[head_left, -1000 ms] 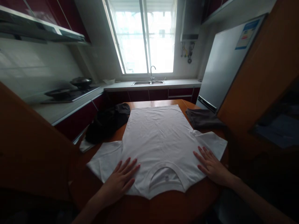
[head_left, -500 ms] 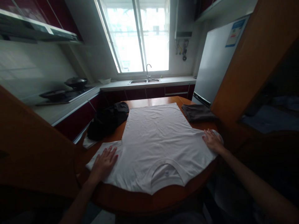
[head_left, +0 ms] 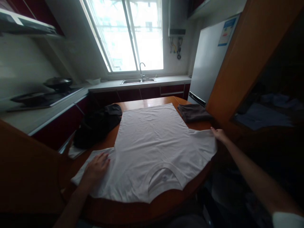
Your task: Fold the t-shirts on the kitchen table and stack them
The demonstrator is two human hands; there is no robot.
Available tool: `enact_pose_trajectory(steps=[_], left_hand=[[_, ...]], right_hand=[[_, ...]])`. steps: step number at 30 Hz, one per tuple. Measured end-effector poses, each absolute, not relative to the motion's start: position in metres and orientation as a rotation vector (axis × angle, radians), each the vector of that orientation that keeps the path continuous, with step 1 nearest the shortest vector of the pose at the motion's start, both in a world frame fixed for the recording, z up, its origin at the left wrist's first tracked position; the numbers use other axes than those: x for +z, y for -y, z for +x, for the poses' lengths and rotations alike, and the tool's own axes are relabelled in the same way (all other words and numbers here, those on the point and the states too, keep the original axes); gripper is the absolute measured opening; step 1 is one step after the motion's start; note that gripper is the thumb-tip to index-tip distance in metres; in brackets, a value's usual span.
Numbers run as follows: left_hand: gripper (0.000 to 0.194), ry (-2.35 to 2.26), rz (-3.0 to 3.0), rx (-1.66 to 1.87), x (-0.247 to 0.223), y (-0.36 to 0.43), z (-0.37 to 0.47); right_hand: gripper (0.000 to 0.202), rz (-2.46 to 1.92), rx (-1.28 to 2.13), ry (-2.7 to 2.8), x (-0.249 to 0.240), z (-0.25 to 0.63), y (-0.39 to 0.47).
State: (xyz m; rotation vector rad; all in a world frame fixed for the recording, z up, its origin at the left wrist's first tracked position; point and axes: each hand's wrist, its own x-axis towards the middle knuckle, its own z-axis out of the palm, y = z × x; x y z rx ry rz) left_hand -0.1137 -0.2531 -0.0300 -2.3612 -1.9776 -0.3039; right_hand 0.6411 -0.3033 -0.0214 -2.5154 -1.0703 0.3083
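Where shirt (head_left: 152,133) spreads, black garment (head_left: 95,128), folded cloth (head_left: 193,113)

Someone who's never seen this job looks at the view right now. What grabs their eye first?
Probably the white T-shirt, spread across the wooden table with its neckline towards the wearer, the left hand on its left sleeve and the right hand at the edge of its right sleeve. Next comes the glaring window behind the sink, then the black garment heap on the table's left.
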Motion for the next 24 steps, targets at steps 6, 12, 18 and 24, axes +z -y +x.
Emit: enact_pose_trajectory(steps=[6,12,18,24], left_hand=[[0.055,1.826,-2.329,-0.496,-0.038,0.255,-0.107],[0.055,1.801,-2.336,-0.502,-0.039,0.258,-0.110],[0.056,1.839,-2.335,-0.445,-0.037,0.260,-0.106],[0.052,1.843,-2.337,-0.539,-0.017,0.274,-0.088]], right_hand=[[0.029,-2.261,0.233,1.319,0.021,0.637,0.299],[0.038,-1.967,0.000,1.333,0.039,0.627,0.319],[0.038,-2.303,0.129,1.049,-0.009,0.624,0.345],[0.038,-2.015,-0.181,1.350,0.002,0.543,0.368]])
